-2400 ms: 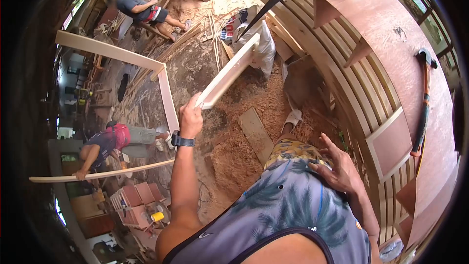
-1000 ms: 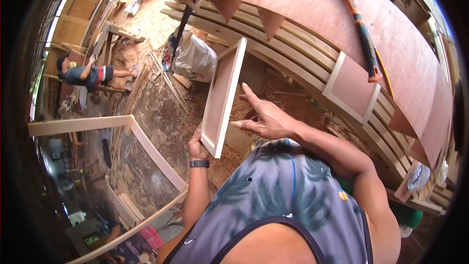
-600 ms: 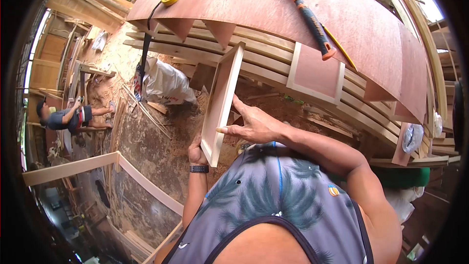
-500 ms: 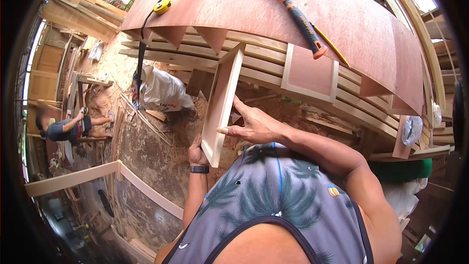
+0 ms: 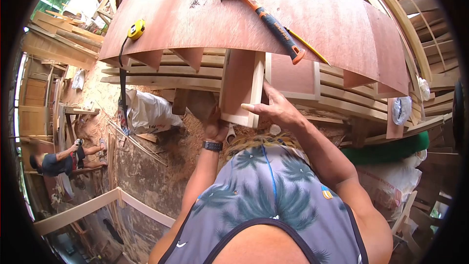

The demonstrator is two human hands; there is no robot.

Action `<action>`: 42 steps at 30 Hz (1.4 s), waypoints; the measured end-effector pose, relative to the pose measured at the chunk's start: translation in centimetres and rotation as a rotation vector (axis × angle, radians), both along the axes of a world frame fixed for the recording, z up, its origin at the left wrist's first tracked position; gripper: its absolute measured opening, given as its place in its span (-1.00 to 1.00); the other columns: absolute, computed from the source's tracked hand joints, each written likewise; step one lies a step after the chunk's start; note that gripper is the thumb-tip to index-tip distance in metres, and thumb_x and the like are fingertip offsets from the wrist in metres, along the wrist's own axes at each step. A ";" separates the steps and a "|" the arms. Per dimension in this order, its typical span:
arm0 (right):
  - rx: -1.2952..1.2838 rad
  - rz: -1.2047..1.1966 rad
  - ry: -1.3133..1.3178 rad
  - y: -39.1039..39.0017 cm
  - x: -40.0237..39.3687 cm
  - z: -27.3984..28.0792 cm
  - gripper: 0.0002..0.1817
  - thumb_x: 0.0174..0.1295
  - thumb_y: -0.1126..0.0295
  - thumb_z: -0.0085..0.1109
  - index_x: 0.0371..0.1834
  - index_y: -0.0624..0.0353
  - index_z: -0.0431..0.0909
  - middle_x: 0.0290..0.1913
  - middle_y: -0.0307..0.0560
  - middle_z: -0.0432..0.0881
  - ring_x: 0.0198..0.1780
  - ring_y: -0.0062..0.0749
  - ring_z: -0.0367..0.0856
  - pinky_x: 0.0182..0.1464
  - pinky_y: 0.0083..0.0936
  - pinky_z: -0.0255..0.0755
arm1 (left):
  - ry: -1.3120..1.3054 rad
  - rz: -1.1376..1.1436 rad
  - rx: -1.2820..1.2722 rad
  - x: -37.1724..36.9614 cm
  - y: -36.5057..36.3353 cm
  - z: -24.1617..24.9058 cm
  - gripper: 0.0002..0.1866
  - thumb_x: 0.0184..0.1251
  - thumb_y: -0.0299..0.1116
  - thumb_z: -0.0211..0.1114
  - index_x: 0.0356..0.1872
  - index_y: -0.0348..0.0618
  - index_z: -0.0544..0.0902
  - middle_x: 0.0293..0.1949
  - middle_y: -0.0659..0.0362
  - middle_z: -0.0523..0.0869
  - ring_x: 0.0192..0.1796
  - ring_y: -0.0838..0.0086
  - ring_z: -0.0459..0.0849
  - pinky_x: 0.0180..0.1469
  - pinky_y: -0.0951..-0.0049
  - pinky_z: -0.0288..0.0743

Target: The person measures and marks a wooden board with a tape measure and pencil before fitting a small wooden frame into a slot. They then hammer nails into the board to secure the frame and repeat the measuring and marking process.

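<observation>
A shallow wooden drawer [image 5: 238, 83] with pale sides and a reddish plywood bottom is held in both hands. My left hand [image 5: 215, 126], with a dark watch on the wrist, grips its near left corner from below; some fingers are hidden. Along the right side, my right hand [image 5: 277, 108] clasps the pale rail, thumb over the near end. The drawer's far end meets the front edge of a reddish plywood cabinet [image 5: 171, 24] and disappears beneath it. Just right of it, a second drawer [image 5: 294, 74] rests on wooden slats at that edge.
On the plywood lie a claw hammer [image 5: 267, 19], a yellow pencil [image 5: 308, 47] and a tape measure [image 5: 136, 30] with a hanging black strap. A white sack [image 5: 151, 111] stands on the sawdust-strewn floor. Another person [image 5: 63, 159] sits at far left. A pale wooden frame [image 5: 80, 212] stands lower left.
Both hands have moved the drawer forward, levelling it from its tilt, and its far end has gone under the plywood edge. The view has shifted slightly.
</observation>
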State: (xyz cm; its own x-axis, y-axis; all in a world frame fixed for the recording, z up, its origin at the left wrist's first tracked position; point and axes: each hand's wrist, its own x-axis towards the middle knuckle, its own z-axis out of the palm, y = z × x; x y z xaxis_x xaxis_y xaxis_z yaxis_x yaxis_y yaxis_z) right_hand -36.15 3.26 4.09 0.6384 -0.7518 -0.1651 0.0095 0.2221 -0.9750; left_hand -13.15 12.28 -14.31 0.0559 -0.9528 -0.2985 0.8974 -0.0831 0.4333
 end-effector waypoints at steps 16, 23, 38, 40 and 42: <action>-0.191 -0.825 0.139 -0.4 5.5 -5.2 -0.65 0.38 0.44 0.25 0.19 0.31 0.51 -0.05 -0.09 0.71 -0.03 -0.45 0.64 0.01 -0.45 0.53 | -0.766 -0.863 0.256 -0.2 -11.5 5.6 -0.48 0.60 -0.25 0.18 0.49 -0.10 0.37 0.23 0.07 0.66 0.16 0.42 0.68 0.04 0.45 0.65; -0.402 -0.993 0.358 0.8 8.7 -6.2 -0.76 0.38 0.43 0.21 0.01 0.35 0.59 -0.28 0.07 0.71 -0.28 -0.35 0.66 -0.20 -0.35 0.54 | -0.252 -0.462 -0.236 2.5 -14.4 16.9 -0.57 0.55 -0.23 0.14 0.30 -0.23 0.53 0.08 -0.09 0.76 0.23 0.11 0.68 0.33 0.01 0.51; -0.587 -1.021 0.711 -4.2 10.4 -6.2 -0.28 0.29 0.35 0.26 0.50 0.38 0.30 -0.50 0.23 0.67 -0.35 0.13 0.75 -0.27 -0.09 0.58 | -0.089 -0.575 -0.157 1.9 -16.6 17.2 -0.55 0.67 -0.19 -0.06 0.31 -0.36 0.42 0.22 -0.29 0.64 0.34 -0.03 0.57 0.42 -0.12 0.34; -0.501 -0.996 0.694 -4.0 10.6 -5.1 -0.28 0.30 0.34 0.26 0.50 0.37 0.29 -0.48 0.24 0.68 -0.34 0.15 0.74 -0.28 -0.08 0.57 | -0.131 -0.577 -0.169 2.0 -16.7 17.0 -0.53 0.67 -0.18 -0.07 0.33 -0.37 0.41 0.23 -0.28 0.63 0.36 -0.02 0.55 0.43 -0.08 0.34; -0.452 -0.972 0.751 -4.1 10.6 -4.9 -0.29 0.30 0.32 0.27 0.48 0.38 0.30 -0.45 0.25 0.69 -0.30 0.17 0.74 -0.24 -0.04 0.58 | -0.127 -0.575 -0.181 2.0 -16.7 16.9 -0.53 0.67 -0.17 -0.07 0.33 -0.37 0.41 0.23 -0.27 0.64 0.35 -0.02 0.56 0.43 -0.07 0.35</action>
State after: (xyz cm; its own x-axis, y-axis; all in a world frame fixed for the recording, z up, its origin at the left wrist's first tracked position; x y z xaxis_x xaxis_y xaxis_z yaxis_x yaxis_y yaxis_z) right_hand -25.55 -0.86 -0.85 -0.3303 -0.9326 0.1453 -0.5953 0.0864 -0.7988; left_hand -11.20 -4.43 2.56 -0.4579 -0.8756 -0.1539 0.6710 -0.4540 0.5862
